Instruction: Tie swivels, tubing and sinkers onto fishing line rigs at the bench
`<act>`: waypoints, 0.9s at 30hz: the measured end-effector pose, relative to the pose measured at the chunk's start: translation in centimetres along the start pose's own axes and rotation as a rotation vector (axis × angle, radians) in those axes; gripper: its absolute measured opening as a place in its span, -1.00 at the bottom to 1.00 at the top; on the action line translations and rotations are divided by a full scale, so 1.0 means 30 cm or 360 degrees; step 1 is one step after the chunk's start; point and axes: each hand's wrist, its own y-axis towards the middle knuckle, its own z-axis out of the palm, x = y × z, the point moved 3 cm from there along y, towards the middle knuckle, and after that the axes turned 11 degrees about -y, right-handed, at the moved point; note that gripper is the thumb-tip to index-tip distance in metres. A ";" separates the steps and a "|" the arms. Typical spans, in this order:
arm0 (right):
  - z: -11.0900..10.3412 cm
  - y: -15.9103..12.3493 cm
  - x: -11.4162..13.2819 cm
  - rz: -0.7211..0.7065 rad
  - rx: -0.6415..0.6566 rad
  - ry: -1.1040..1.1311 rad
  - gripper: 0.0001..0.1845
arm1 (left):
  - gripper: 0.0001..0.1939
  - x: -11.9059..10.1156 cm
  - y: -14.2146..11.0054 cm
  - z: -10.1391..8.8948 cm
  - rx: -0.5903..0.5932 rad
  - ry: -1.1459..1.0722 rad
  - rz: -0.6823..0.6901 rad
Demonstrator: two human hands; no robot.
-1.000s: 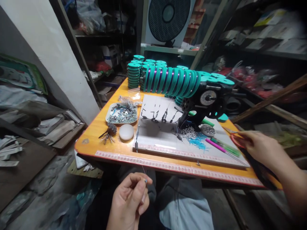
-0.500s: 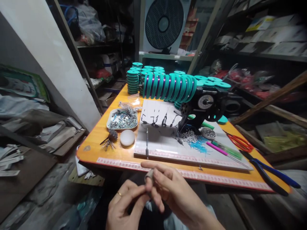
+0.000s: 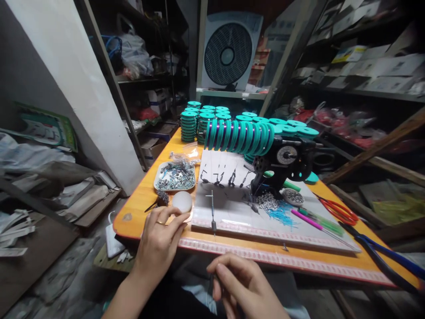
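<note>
My left hand (image 3: 162, 239) is over the table's front left edge, right by a white round disc (image 3: 182, 202). Its fingers are bent and pressed together; anything between them is hidden. A bundle of dark, thin-stemmed pieces (image 3: 162, 198) is partly covered behind that hand. Below the table edge, my right hand (image 3: 245, 283) is closed in a pinch, with a thin dark line (image 3: 210, 283) hanging from the fingertips. A small rig with a spring and dark weight (image 3: 213, 226) hangs over the grey board (image 3: 229, 208).
Teal line spools (image 3: 239, 135) sit on a black winder (image 3: 282, 159). A white tray (image 3: 156, 184) holds small metal parts. Silver beads (image 3: 268, 200), blue bits (image 3: 282, 215), a magenta-handled tool (image 3: 307, 219), red-handled scissors (image 3: 338, 212) and blue-black pliers (image 3: 375, 252) lie rightward.
My right hand first let go of the red scissors and met my left hand at the front. Since then the hands have parted, the left moving up and left to the white disc.
</note>
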 end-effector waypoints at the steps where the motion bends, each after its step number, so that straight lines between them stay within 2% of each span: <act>1: 0.004 -0.002 0.014 -0.0070 -0.0045 -0.0232 -0.52 | -0.76 -0.020 -0.008 0.009 -0.0023 -0.0056 -0.0040; 3: 0.016 -0.002 0.053 -0.0321 -0.0141 -0.0715 -0.57 | -0.72 -0.065 -0.019 0.034 -0.0019 -0.0246 -0.0218; 5: 0.034 0.004 0.082 -0.0595 -0.0202 -0.1060 -0.63 | -0.65 -0.091 -0.026 0.070 0.0009 -0.0772 -0.0685; 7: 0.051 0.016 0.088 -0.0746 -0.0205 -0.1211 -0.69 | -0.59 -0.116 -0.024 0.106 0.0065 -0.1147 -0.0945; 8: 0.056 0.024 0.084 -0.0772 -0.0194 -0.1243 -0.71 | -0.58 -0.123 -0.021 0.120 0.0089 -0.1263 -0.0999; 13: 0.033 0.030 0.069 -0.0719 -0.0125 -0.1359 -0.74 | -0.66 -0.101 -0.019 0.153 0.0073 -0.1588 -0.1139; 18: -0.039 -0.015 0.090 -0.0615 -0.0227 -0.1365 -0.66 | -0.61 -0.083 -0.033 0.148 0.0002 -0.1807 -0.1325; 24: -0.096 -0.063 0.088 -0.0662 -0.0426 -0.1192 -0.73 | -0.54 -0.067 -0.020 0.140 0.0010 -0.1680 -0.1330; 27: -0.131 -0.063 0.115 -0.0593 -0.0551 -0.1104 -0.76 | -0.55 -0.043 -0.019 0.130 0.0028 -0.1425 -0.1230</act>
